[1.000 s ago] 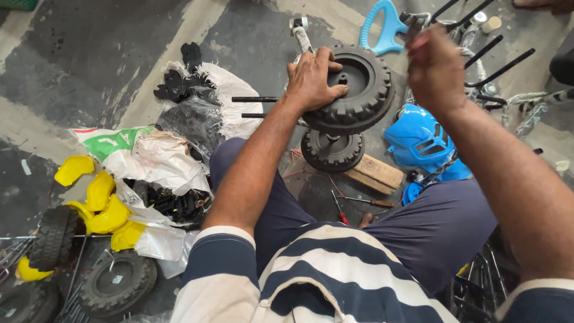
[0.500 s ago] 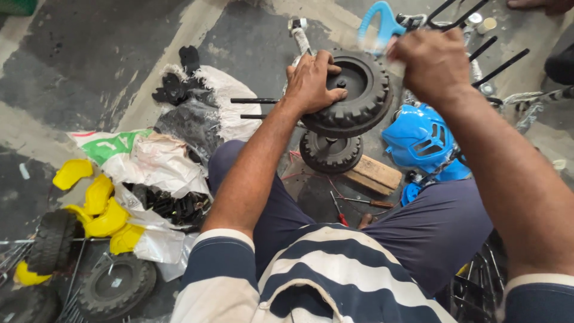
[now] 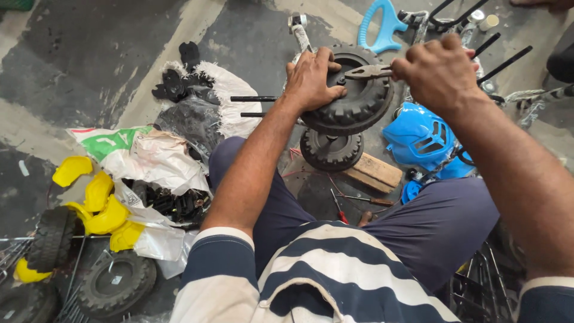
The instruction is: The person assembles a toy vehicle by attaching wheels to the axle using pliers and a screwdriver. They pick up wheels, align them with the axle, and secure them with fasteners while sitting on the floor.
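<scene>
Concrete floor carries everything, stained and grey, parts spread on it all round you. You sit low, knees up in dark trousers, so the work sits between your legs within reach.

White sacks lie open at your left, black plastic parts spilling out. Two loose black tyres lie at lower left beside yellow mudguard pieces, sorted by kind, it seems.

Black toy wheel is the piece in hand, held tilted above a second, smaller wheel, which stands just beside a wooden block. A black axle rod sticks out leftward from behind it, a shorter one just below.

Blue plastic body part lies right of the wheels, close to your right knee. A light blue handle lies further off at the top.

Your left hand lies flat over the wheel's top edge, fingers spread and pressing on the tread and hub, likely to stop it turning. Your right hand is clenched tight round the handles of pliers, whose nose reaches to the hub centre. Whether the nose bites something there, you cannot tell from this view.

Small screwdrivers lie on the floor between your legs.
</scene>
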